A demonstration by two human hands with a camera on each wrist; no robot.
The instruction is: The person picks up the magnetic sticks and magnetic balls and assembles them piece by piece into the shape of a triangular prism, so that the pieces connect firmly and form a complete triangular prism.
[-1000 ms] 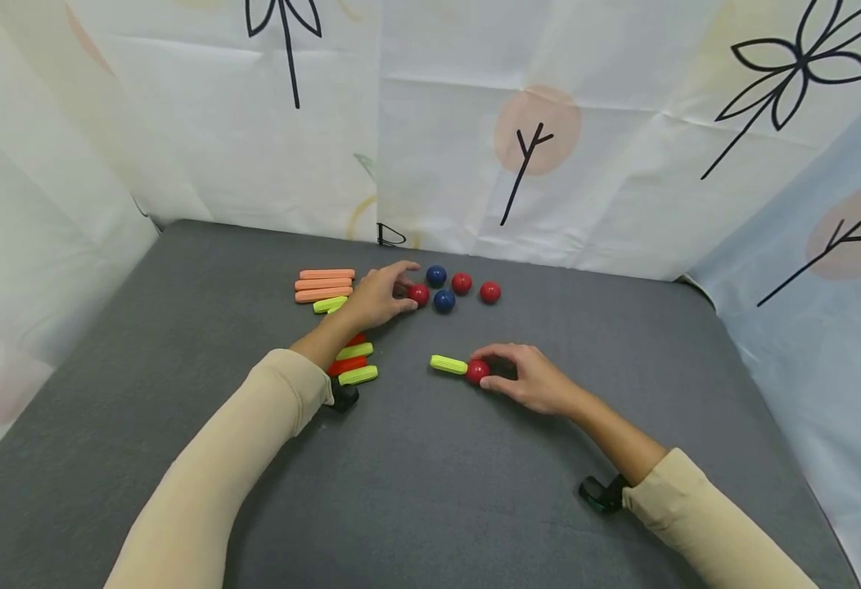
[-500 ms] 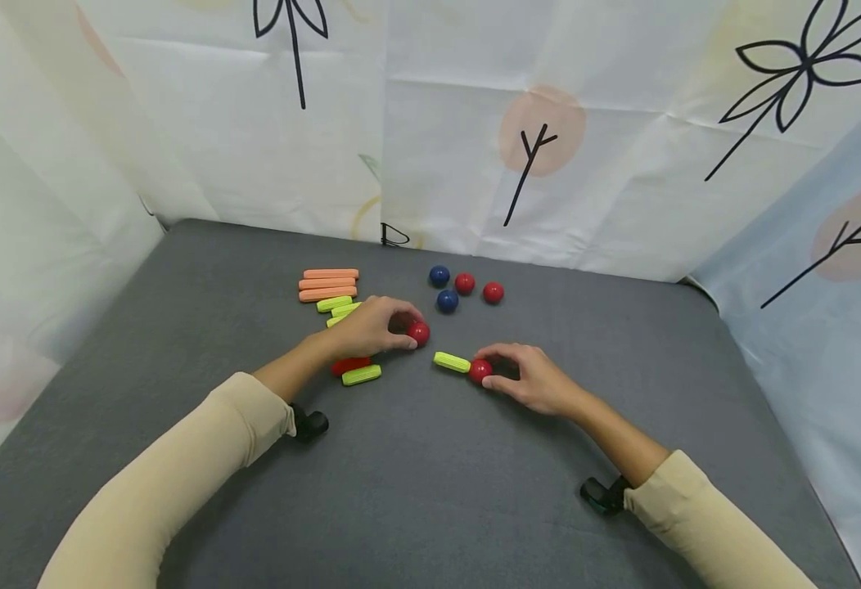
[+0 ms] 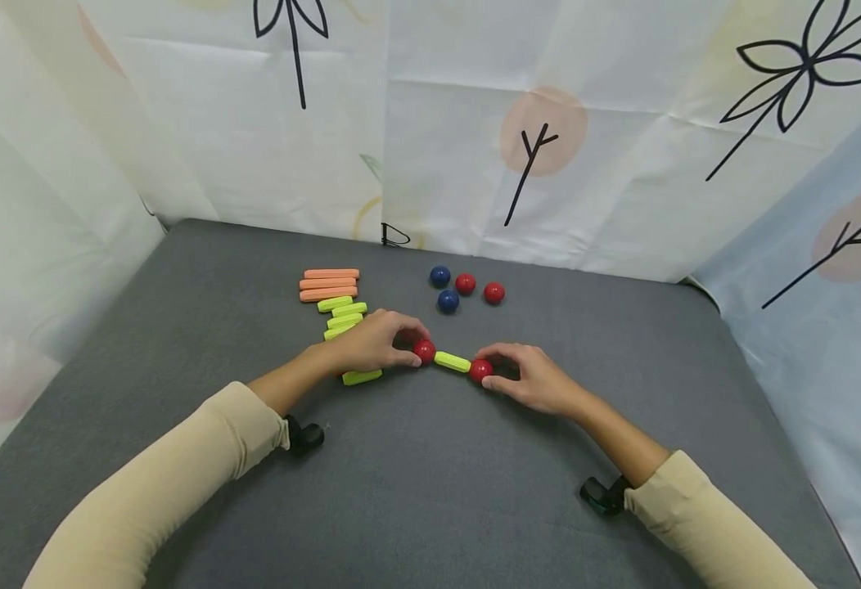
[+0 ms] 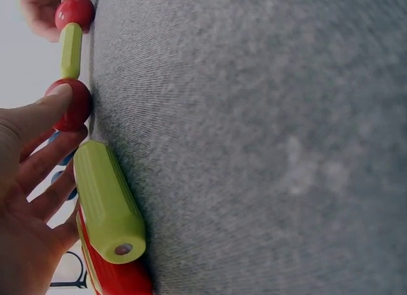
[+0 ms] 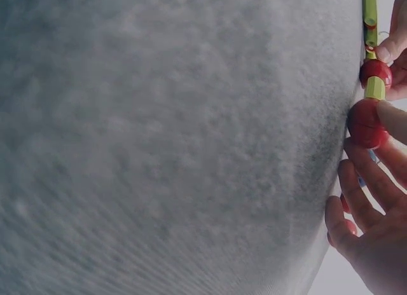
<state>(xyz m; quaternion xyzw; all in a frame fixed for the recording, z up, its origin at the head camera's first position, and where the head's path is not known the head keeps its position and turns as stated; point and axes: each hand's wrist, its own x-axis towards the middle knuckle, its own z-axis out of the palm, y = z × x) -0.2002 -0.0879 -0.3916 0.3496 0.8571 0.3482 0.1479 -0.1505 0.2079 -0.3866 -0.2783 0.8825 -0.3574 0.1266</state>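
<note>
Pinching a red ball (image 3: 424,352) between thumb and fingers, the left hand (image 3: 375,340) holds it against one end of a yellow-green rod (image 3: 452,361). At the rod's other end, a second red ball (image 3: 481,371) is gripped by the right hand (image 3: 529,378), so the rod lies between the two grips. Beyond them sit two blue balls (image 3: 448,302) and two loose red balls (image 3: 494,293). Beside and past the left grip are other yellow-green rods (image 3: 349,309) (a red rod (image 4: 124,279) shows among them from that wrist), with three orange rods (image 3: 328,284) farther off.
</note>
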